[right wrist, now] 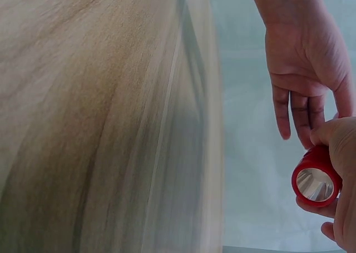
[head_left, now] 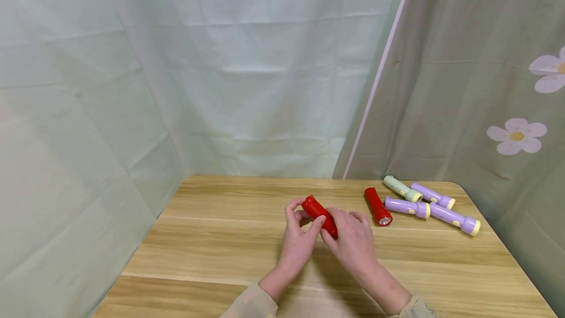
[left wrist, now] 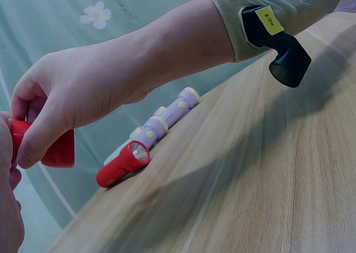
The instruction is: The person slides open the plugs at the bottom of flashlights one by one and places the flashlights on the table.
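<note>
Above the wooden table, a red flashlight is held in both hands, tilted with its tail up and to the left. My left hand pinches its body near the tail between thumb and fingers. The right hand grips the head end, thumb and fingers around it. In the right wrist view the flashlight's silvery reflector shows between the right hand's fingers. A second red flashlight lies on the table just right of the right hand, its lens toward me.
At the table's back right lie a pale green flashlight and purple flashlights with yellow rims, one at the back, one in the middle and one at the right. Fabric curtains hang behind and beside the table.
</note>
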Motion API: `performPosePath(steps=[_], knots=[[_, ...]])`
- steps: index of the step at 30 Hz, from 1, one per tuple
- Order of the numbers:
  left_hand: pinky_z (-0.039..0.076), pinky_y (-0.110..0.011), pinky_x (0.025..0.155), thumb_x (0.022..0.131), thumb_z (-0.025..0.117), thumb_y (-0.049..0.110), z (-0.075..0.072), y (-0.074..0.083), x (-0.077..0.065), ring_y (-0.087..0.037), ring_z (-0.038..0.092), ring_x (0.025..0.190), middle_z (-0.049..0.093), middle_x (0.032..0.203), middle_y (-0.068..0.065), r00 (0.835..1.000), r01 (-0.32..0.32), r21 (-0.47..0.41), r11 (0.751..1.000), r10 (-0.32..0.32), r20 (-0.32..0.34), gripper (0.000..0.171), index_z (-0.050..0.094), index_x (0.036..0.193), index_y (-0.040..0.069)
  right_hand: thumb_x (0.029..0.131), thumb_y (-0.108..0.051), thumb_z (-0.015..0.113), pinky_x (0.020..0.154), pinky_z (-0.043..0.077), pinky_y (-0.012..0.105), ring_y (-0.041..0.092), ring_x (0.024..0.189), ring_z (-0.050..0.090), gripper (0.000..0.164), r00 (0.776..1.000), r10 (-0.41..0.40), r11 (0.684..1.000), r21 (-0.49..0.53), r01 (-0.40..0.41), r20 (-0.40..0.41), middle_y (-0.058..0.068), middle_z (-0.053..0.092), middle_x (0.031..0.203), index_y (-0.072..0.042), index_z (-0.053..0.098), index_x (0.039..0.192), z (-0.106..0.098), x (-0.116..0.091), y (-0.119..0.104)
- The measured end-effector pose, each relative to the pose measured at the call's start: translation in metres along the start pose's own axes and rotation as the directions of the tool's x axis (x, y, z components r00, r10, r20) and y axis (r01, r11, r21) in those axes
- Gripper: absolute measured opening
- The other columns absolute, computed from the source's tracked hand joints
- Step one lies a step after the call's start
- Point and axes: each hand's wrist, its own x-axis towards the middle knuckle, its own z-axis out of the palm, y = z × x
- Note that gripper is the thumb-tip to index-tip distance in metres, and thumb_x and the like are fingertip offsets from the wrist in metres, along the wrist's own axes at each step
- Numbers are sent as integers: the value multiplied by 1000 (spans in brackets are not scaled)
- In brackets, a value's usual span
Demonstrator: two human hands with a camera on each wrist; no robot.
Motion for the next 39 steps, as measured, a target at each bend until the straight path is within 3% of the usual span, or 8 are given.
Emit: performPosePath(steps=[21,39], knots=[[58,-32,83,97,73,29,-3,0,1,-26,58,111,65,116,-7,999,-35,-29,999,36,16,59,34,141,21,81,-25,85,94,47,50,22,86,70,43,999,-38,999,-12,37,-18,4,75,100,-13,66,117,2,0,0],[58,-32,85,96,74,30,-3,-1,0,-26,58,111,64,118,-5,999,-20,-36,999,21,28,59,34,140,24,83,-26,84,95,46,50,21,85,70,42,999,-38,999,0,38,0,3,75,100,-14,65,118,3,-2,1]])
